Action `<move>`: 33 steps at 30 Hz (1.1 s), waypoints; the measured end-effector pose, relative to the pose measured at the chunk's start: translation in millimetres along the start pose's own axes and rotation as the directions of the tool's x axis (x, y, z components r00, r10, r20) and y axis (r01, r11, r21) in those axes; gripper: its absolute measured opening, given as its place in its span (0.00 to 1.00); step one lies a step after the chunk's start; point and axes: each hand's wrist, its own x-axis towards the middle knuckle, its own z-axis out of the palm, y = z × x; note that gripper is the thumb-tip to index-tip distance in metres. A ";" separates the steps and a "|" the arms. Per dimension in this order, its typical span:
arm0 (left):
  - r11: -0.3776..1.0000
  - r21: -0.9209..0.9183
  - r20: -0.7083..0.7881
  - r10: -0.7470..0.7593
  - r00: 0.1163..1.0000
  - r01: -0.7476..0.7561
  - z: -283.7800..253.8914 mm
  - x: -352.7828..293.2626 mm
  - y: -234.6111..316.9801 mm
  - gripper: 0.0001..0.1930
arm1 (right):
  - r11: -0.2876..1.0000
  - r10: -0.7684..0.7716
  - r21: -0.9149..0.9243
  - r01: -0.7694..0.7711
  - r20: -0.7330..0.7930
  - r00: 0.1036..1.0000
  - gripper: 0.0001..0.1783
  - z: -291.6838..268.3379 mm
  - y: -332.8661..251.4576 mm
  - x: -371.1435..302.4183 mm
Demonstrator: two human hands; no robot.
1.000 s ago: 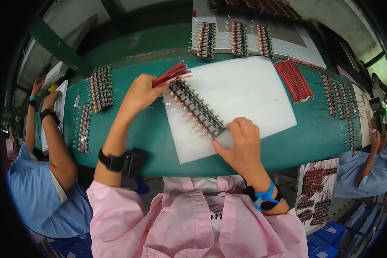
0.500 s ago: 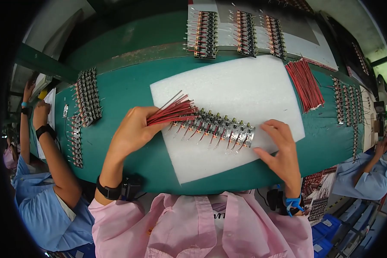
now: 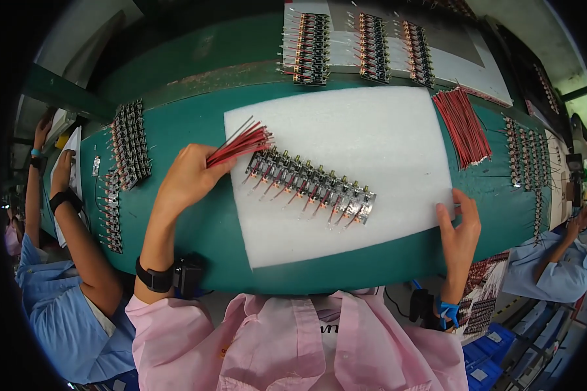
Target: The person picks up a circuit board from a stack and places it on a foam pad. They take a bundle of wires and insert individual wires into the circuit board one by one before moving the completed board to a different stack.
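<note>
My left hand (image 3: 192,171) is closed round a bundle of red and dark wires (image 3: 242,143), whose ends fan out up and to the right. Just below the bundle, a strip of small circuit boards (image 3: 312,186) lies slantwise on a white foam sheet (image 3: 372,124). Short red leads stick out along the strip's near side, and small brass-coloured parts line its far side. At the sheet's right edge rests my right hand (image 3: 462,225), fingers apart and nothing in them.
A pile of red wires (image 3: 463,127) lies right of the foam on the green table mat (image 3: 195,117). Board strips stand on the back shelf (image 3: 310,49), at the left (image 3: 132,143) and at the right (image 3: 527,153). A co-worker's arm (image 3: 88,251) is at the left.
My left hand has moved left and up with the wires, away from the board strip. My right hand has gone right to the foam's edge. Foam and strip have shifted slightly left.
</note>
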 end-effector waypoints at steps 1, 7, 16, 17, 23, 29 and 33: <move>1.000 0.006 -0.007 -0.004 1.000 0.005 -0.7 3.1 -0.5 0.16 | 0.999 -0.029 -0.017 0.029 -0.017 0.999 0.19 1.5 -1.3 -1.3; 0.999 0.003 -0.028 -0.042 0.999 0.042 -2.5 19.0 8.0 0.18 | 0.996 -0.068 -0.070 0.062 -0.089 0.994 0.18 7.8 -7.2 -0.2; 0.996 -0.078 -0.117 -0.057 0.992 0.048 -0.4 26.8 12.0 0.18 | 0.999 -0.024 0.043 0.029 -0.113 0.993 0.19 16.4 -10.3 5.5; 0.995 -0.087 -0.135 -0.057 0.989 0.046 -0.2 26.9 13.2 0.18 | 0.998 -0.010 0.068 0.018 -0.114 0.993 0.19 17.3 -10.7 6.1; 0.990 -0.142 -0.168 -0.020 0.986 -0.004 1.1 25.6 0.8 0.16 | 0.998 -0.047 0.029 0.052 -0.145 0.988 0.18 19.8 -12.7 7.8; 0.711 -0.687 0.093 -0.113 0.989 0.146 -16.2 9.4 13.7 0.14 | 0.987 -0.102 0.102 0.121 -0.169 0.980 0.15 -3.8 -31.3 14.9; 0.962 -0.205 -0.250 0.126 0.960 -0.179 -8.8 16.9 30.4 0.14 | 0.963 -0.123 0.260 0.075 0.175 0.977 0.13 1.6 -59.4 10.6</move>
